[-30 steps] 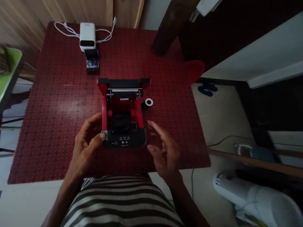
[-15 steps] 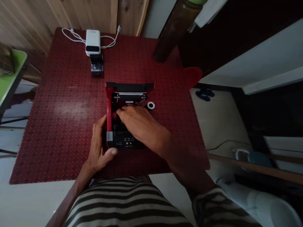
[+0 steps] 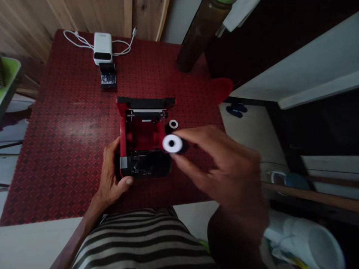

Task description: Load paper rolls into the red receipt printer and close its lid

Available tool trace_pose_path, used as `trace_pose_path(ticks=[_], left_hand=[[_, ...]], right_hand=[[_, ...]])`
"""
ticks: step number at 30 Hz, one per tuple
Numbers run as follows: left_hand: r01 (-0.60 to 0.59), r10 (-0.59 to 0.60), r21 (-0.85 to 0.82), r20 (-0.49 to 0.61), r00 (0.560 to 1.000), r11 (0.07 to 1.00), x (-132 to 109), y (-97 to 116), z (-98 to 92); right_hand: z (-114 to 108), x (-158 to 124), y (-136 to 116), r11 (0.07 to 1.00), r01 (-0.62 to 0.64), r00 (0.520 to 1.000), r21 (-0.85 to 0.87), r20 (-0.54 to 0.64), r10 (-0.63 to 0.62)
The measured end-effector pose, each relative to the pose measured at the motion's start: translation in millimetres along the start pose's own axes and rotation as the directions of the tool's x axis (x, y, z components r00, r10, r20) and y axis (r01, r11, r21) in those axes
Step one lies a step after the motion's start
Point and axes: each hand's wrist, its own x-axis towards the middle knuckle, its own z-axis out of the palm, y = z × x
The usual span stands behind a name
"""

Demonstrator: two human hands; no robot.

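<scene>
My left hand (image 3: pixel 111 175) grips the near left corner of a red and black printer (image 3: pixel 122 130), thumb on its front edge and fingers along its side. The printer's lid (image 3: pixel 146 102) stands raised, and its red inner bay (image 3: pixel 143 136) shows no roll inside. Between thumb and fingertips, my right hand (image 3: pixel 221 164) pinches a small paper roll (image 3: pixel 178 144) above the printer's right side. The roll's white end with a dark core hole faces me. Just beyond it, a second roll (image 3: pixel 173 124) stands on the table. A dark patch hides part of the front panel.
The red patterned table (image 3: pixel 67 157) carries a white power bank (image 3: pixel 102 48) with cables, a small black open case (image 3: pixel 108 76) and a tall brown bottle (image 3: pixel 200 35) at the back. A red stool seat (image 3: pixel 224 89) sits past the right edge. Blue slippers (image 3: pixel 236 109) lie on the floor.
My right hand has come up out of the printer's bay and moved right, now holding a roll. My left hand keeps its grip. The whole view has shifted slightly.
</scene>
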Motion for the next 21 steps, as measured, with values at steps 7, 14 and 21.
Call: trace_pose_path(ticks=[7,14,21], left_hand=[[0.030,-0.030,0.015,-0.023,0.999,0.999,0.5,-0.2,-0.4],[0.036,-0.035,0.044,-0.037,0.999,0.998,2.8,3.4,-0.4],[0.034,-0.031,0.062,-0.041,0.999,0.997,3.8,5.5,0.2]], right_hand=[[37.2,-73.9,67.5,0.833,-0.421,0.893,0.359,0.002,0.451],[95.3,-69.5,72.2,0.813,-0.386,0.916,0.436,0.075,0.395],[93.3,-79.3,77.7,0.828,-0.351,0.935,0.437,0.112,0.337]])
